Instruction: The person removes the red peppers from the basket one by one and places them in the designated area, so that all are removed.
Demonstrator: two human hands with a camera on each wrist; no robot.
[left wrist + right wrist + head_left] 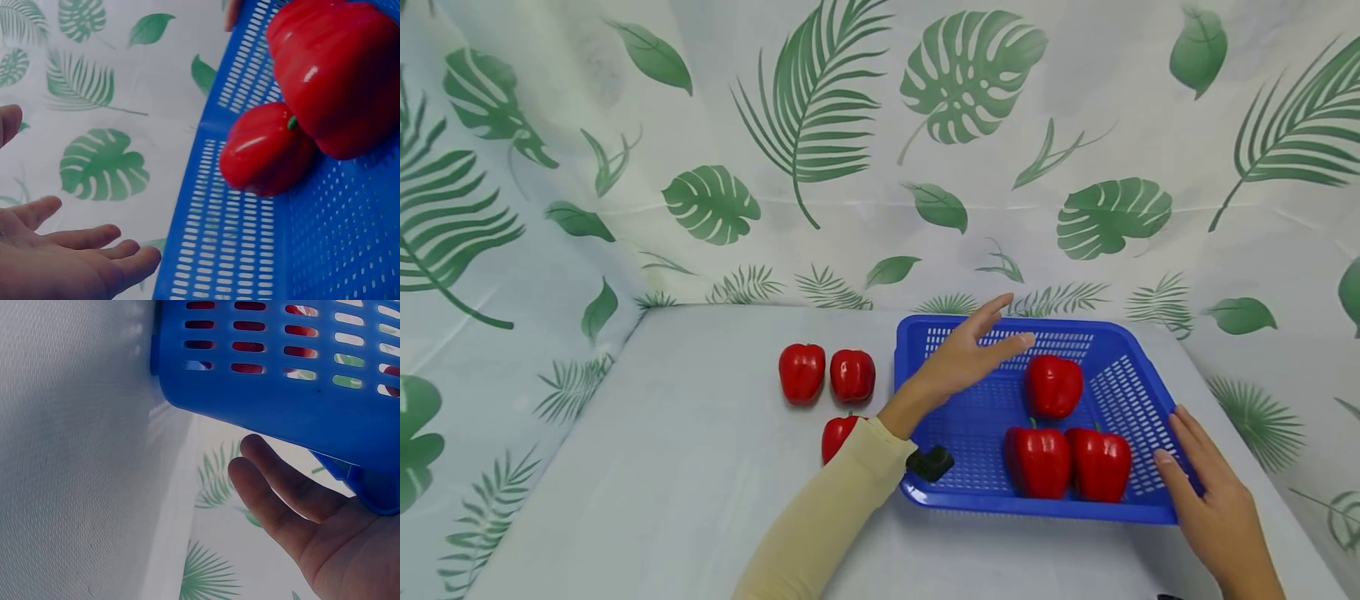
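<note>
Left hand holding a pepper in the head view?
No, the left hand is empty, its fingers extended above the blue basket.

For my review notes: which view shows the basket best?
The head view: it takes in nearly the whole basket from above, though the left hand and right hand cover parts. The left wrist view shows mainly part of its inside; the right wrist view, mainly part of its outside.
</note>
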